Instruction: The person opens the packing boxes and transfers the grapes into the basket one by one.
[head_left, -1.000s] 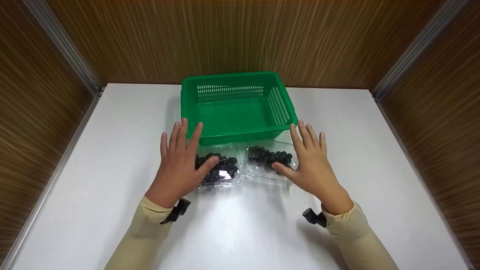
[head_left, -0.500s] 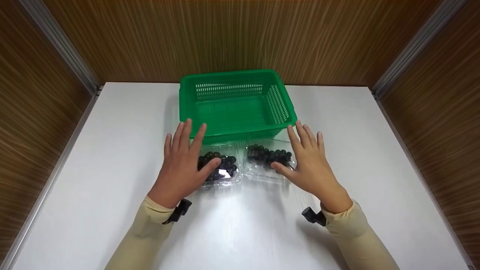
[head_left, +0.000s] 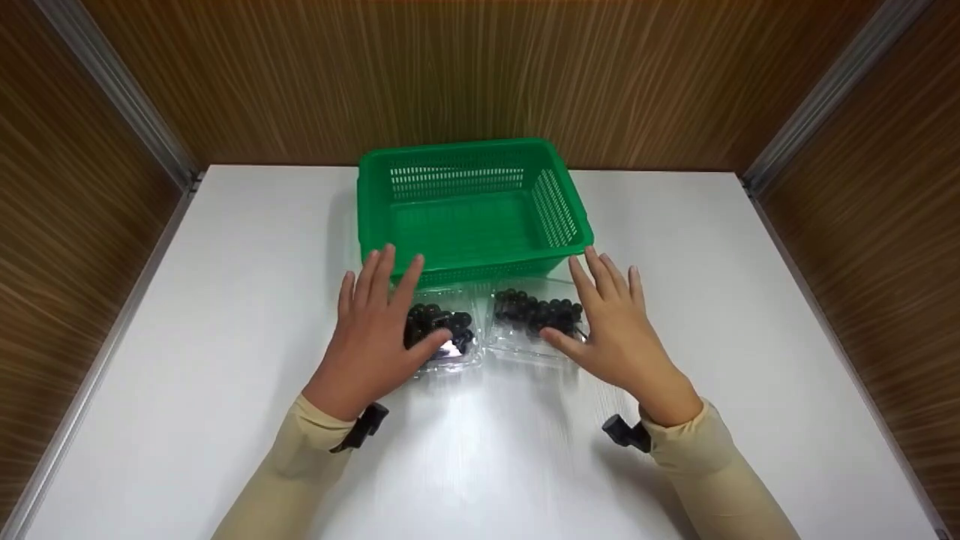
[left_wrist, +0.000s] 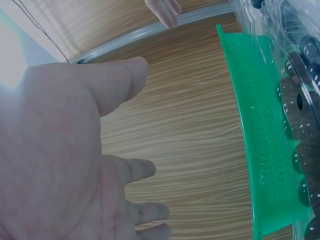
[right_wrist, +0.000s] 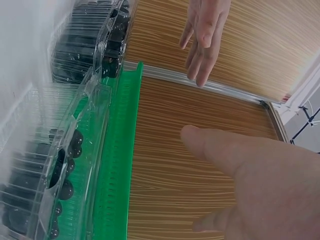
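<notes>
Two clear plastic clamshell boxes of dark grapes lie side by side on the white table, the left box and the right box. My left hand, fingers spread, hovers over the left part of the left box and holds nothing. Over the right edge of the right box hovers my right hand, also with straight, spread fingers and nothing in it. In the right wrist view both boxes show in front of the green basket, with the left hand beyond them.
A green plastic basket with slotted walls stands behind the boxes, nothing inside it. Wood-grain panels enclose the table at the back and both sides, with metal strips along the corners.
My left hand has shifted slightly right and toward me, over more of the left box. The right hand has drifted a little left. Boxes and basket stay in place.
</notes>
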